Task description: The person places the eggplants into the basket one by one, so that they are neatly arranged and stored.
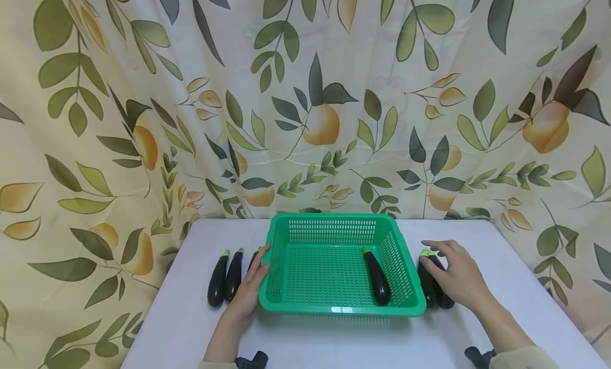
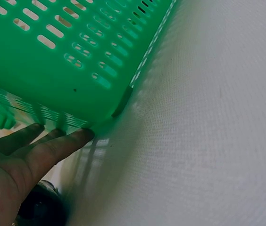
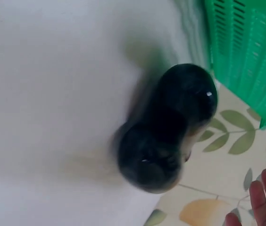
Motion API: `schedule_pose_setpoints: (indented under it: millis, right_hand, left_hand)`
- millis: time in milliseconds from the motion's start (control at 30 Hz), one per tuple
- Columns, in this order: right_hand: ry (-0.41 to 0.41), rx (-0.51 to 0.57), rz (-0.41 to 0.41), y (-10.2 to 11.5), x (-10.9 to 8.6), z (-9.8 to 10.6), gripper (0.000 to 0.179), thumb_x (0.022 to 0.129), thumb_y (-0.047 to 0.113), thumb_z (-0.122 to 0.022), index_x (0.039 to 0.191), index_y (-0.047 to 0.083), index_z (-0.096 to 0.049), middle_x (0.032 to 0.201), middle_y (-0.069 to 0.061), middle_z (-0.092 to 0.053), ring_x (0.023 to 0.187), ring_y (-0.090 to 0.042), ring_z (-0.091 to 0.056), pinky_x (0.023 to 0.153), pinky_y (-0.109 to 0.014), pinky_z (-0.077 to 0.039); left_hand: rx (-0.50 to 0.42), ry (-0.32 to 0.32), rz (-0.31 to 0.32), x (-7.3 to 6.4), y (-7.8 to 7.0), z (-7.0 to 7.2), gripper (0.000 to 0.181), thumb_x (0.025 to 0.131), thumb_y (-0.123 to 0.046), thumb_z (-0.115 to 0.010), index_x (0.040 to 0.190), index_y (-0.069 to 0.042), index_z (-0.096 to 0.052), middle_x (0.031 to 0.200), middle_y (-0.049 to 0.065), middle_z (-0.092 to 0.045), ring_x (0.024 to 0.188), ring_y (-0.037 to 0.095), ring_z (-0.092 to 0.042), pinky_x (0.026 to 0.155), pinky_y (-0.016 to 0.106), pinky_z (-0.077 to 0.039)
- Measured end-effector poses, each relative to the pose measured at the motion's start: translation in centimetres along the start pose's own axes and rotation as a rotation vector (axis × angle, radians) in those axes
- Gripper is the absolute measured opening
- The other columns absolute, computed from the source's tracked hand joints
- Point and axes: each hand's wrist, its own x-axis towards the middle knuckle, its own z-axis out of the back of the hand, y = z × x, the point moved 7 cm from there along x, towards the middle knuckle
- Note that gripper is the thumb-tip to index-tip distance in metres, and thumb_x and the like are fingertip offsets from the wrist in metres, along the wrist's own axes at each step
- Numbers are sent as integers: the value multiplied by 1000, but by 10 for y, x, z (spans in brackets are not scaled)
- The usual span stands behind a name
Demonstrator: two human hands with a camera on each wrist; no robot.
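Head view: one eggplant (image 1: pixel 377 279) lies inside the basket (image 1: pixel 343 309); other eggplants (image 1: pixel 217 282) flank it, presumably for reach. Right hand (image 1: pixel 455 276), fingers parted, spans the pair (image 1: pixel 426 287) right of the basket. Left-wrist view: left hand (image 2: pixel 15 172), fingers extended, touches the basket's side, likely steadying it. Right-wrist view: contact with the pair cannot be confirmed.

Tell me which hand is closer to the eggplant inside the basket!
The right hand. It is just past the right side of the basket, by two other eggplants; the eggplant inside lies near that side. The left hand is at the basket's opposite side.
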Motion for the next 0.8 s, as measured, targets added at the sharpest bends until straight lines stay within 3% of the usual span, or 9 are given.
schedule_pose_setpoints:
  millis: [800]
  right_hand:
    - [163,-21,-178,-52,-12,-17,49,101,27,-63,139,-4,-57,124,-36,-57,108,-51,-59,79,-61,-54]
  left_hand:
    - [21,-12,11,1,0,1,46,107,-56,-45,151,-62,-33,175,-8,-7,163,31,6,123,72,2]
